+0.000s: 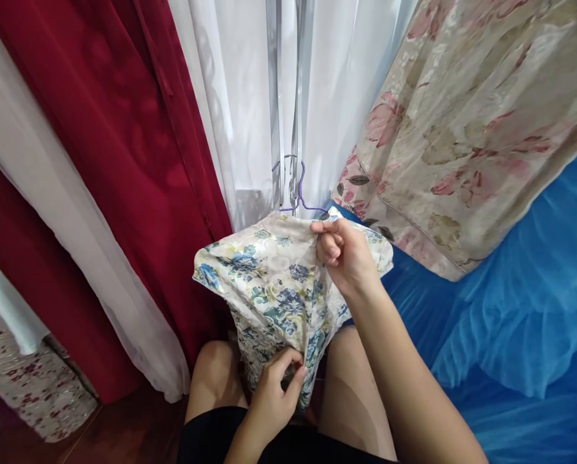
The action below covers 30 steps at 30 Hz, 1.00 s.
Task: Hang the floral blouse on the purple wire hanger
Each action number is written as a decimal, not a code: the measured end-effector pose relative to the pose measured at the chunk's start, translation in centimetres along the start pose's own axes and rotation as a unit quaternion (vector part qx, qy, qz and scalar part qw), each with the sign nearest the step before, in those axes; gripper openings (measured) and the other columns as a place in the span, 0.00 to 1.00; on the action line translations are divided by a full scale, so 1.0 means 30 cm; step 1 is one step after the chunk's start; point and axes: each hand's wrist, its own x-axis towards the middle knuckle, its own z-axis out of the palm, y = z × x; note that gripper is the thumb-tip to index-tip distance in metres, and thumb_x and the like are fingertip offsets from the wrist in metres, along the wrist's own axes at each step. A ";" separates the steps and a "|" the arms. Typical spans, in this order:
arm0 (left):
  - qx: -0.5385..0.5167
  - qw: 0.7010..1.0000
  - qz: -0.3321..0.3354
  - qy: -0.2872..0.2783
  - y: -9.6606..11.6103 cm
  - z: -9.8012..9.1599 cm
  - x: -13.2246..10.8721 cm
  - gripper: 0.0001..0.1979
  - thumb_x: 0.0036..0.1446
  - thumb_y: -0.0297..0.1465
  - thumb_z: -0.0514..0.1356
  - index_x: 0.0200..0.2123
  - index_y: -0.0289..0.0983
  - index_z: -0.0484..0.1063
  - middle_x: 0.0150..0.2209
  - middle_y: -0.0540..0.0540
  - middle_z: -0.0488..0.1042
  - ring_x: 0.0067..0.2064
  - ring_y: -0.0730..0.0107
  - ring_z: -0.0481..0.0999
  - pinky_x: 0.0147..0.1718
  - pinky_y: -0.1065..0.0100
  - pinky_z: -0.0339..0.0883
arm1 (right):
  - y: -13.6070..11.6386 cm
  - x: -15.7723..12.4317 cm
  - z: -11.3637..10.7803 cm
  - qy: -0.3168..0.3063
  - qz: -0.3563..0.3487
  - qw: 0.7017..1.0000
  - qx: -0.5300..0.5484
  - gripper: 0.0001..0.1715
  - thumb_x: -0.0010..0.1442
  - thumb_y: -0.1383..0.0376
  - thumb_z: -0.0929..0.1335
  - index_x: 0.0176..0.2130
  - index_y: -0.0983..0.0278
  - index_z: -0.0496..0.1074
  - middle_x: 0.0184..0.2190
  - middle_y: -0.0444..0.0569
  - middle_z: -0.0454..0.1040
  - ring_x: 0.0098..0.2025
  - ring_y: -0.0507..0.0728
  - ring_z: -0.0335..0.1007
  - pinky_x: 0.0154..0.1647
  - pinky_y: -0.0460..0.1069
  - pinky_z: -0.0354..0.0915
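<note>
A cream garment with blue and yellow flowers (269,277) hangs on a purple hanger (302,193) in front of my knees. Near the lower part of its lengthwise seam, my left hand (279,383) pinches the fabric between thumb and forefinger. Higher up, my right hand (339,252) has its fingers curled on the garment's top edge, just below the hanger, and grips the cloth there. The garment's lower end hangs between my legs, partly hidden by my left hand.
White drapes (240,103) with ribbons hang straight ahead. Dark red cloth (118,142) hangs to the left beside a pale panel (75,206). On the right are a pink-flowered beige fabric (462,148) and ruffled blue fabric (510,322). Dark floor (128,432) shows at lower left.
</note>
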 end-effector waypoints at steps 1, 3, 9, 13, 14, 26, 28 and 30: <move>0.004 1.000 0.003 -0.003 0.008 -0.018 0.010 0.08 0.69 0.34 0.55 0.37 0.39 0.71 0.36 0.47 0.75 0.40 0.64 0.76 0.42 0.66 0.68 | 0.014 -0.015 -0.002 -0.008 -0.005 1.000 -0.023 0.12 0.56 0.62 0.66 0.30 0.66 0.78 0.11 0.37 0.59 0.14 0.47 0.48 0.17 0.45 0.45; 0.014 0.999 0.036 0.021 0.048 -0.072 0.054 0.08 0.69 0.33 0.56 0.37 0.39 0.73 0.37 0.46 0.76 0.42 0.64 0.77 0.44 0.66 0.68 | 0.045 -0.052 -0.008 -0.022 -0.012 0.997 -0.066 0.13 0.57 0.61 0.66 0.29 0.65 0.78 0.11 0.39 0.62 0.14 0.48 0.52 0.18 0.45 0.47; 0.046 0.955 0.207 0.209 0.301 -0.269 0.320 0.15 0.69 0.32 0.57 0.57 0.43 0.72 0.38 0.48 0.77 0.41 0.67 0.77 0.45 0.66 0.69 | 0.055 -0.121 -0.014 -0.066 -0.044 0.987 -0.140 0.15 0.59 0.62 0.66 0.26 0.64 0.78 0.10 0.40 0.65 0.13 0.48 0.55 0.19 0.45 0.51; 0.132 0.942 0.257 0.170 0.424 -0.297 0.444 0.10 0.70 0.34 0.56 0.43 0.39 0.78 0.38 0.47 0.77 0.38 0.67 0.75 0.41 0.67 0.68 | 0.049 -0.113 -0.003 -0.060 -0.052 0.984 -0.160 0.15 0.58 0.61 0.67 0.25 0.64 0.77 0.10 0.39 0.64 0.13 0.48 0.55 0.19 0.45 0.53; 0.151 0.935 0.269 0.174 0.440 -0.295 0.455 0.11 0.70 0.34 0.56 0.40 0.38 0.78 0.37 0.47 0.77 0.38 0.67 0.74 0.41 0.66 0.68 | 0.064 -0.105 -0.002 -0.052 -0.052 0.984 -0.160 0.15 0.58 0.61 0.67 0.24 0.64 0.77 0.09 0.39 0.63 0.13 0.48 0.55 0.19 0.45 0.53; -0.270 0.844 0.118 0.448 0.175 -0.623 0.545 0.08 0.60 0.33 0.66 0.33 0.34 0.74 0.28 0.51 0.72 0.31 0.76 0.72 0.34 0.76 0.68 | 0.263 -0.221 -0.022 -0.110 0.077 0.986 -0.097 0.15 0.54 0.63 0.65 0.22 0.65 0.75 0.08 0.39 0.62 0.12 0.47 0.49 0.19 0.45 0.47; -0.384 0.811 0.034 0.439 0.090 -0.644 0.545 0.08 0.60 0.31 0.66 0.31 0.35 0.72 0.26 0.52 0.72 0.29 0.77 0.73 0.34 0.76 0.70 | 0.267 -0.262 -0.013 -0.125 0.112 0.984 -0.054 0.16 0.54 0.62 0.64 0.21 0.66 0.75 0.08 0.39 0.60 0.12 0.46 0.47 0.20 0.45 0.47; -0.448 0.779 -0.024 0.438 0.028 -0.632 0.534 0.07 0.62 0.29 0.64 0.31 0.35 0.71 0.26 0.51 0.73 0.29 0.76 0.75 0.34 0.75 0.72 | 0.276 -0.295 -0.009 -0.131 0.147 0.980 -0.024 0.16 0.55 0.62 0.65 0.22 0.66 0.75 0.08 0.38 0.59 0.12 0.46 0.45 0.20 0.45 0.45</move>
